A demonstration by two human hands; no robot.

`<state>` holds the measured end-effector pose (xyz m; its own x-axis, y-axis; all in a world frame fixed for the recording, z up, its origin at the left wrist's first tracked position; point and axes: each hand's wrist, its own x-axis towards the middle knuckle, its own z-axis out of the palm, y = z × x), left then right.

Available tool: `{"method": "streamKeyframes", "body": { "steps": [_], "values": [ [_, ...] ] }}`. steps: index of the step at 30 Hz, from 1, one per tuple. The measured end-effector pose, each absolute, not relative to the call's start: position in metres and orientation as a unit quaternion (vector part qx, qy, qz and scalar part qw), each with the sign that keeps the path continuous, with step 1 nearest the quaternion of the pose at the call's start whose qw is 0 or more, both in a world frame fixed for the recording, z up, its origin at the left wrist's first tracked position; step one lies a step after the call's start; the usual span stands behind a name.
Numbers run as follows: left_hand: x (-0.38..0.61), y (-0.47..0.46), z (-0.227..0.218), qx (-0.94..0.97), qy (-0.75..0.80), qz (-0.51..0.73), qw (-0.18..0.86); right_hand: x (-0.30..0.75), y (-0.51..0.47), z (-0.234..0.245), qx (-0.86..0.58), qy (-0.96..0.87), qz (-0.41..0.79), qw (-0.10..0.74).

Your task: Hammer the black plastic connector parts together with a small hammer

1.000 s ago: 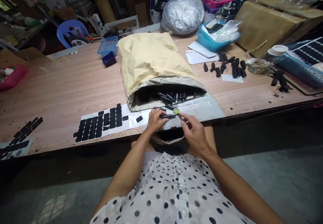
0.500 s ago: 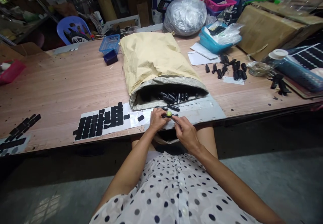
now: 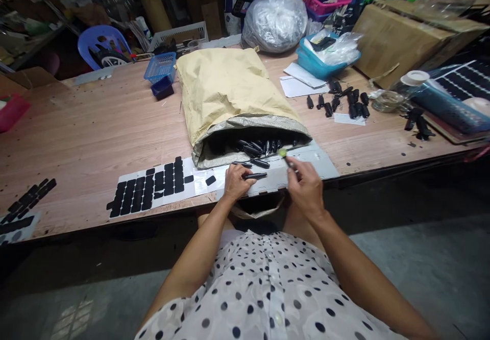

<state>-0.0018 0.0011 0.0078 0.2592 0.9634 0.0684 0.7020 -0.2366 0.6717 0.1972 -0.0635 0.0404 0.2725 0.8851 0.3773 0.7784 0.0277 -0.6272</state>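
Observation:
My left hand (image 3: 236,180) is closed on a slim black pen-shaped piece (image 3: 256,175), its tip pointing right over the grey board (image 3: 302,169). Held in my right hand (image 3: 305,184) is a small tool with a round yellow-green head (image 3: 282,153) and a dark handle; its exact kind is unclear. The head is up and to the right of the black piece, apart from it. Another black piece (image 3: 260,163) lies just beyond my left fingers. More black pieces (image 3: 252,148) fill the mouth of the paper sack (image 3: 233,85).
Left of my hands lies a sheet with rows of black stickers (image 3: 145,192). Blue baskets (image 3: 161,67) stand behind the sack's left side. To the right are several loose black parts (image 3: 358,107), a teal basket (image 3: 325,67) and a cardboard box (image 3: 401,39). The table's front edge runs before me.
My right hand has moved right and slightly up, taking the tool's yellow-green head away from the black piece. My left hand keeps its hold. The view has shifted slightly.

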Motion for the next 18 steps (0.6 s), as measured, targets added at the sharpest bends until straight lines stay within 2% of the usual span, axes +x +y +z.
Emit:
{"method": "streamKeyframes", "body": {
  "steps": [4,9,18],
  "values": [
    [-0.003,0.000,0.009,0.753,0.554,0.242,0.260,0.256,-0.027,0.042,-0.805,-0.491,-0.014,0.332],
    [-0.006,-0.001,0.006,0.765,0.542,0.246,0.246,0.299,0.005,0.020,-0.868,-0.423,-0.019,0.258],
    [-0.015,-0.001,0.004,0.789,0.519,0.247,0.217,0.294,0.010,-0.009,-0.854,-0.452,-0.084,0.244]
  ]
}}
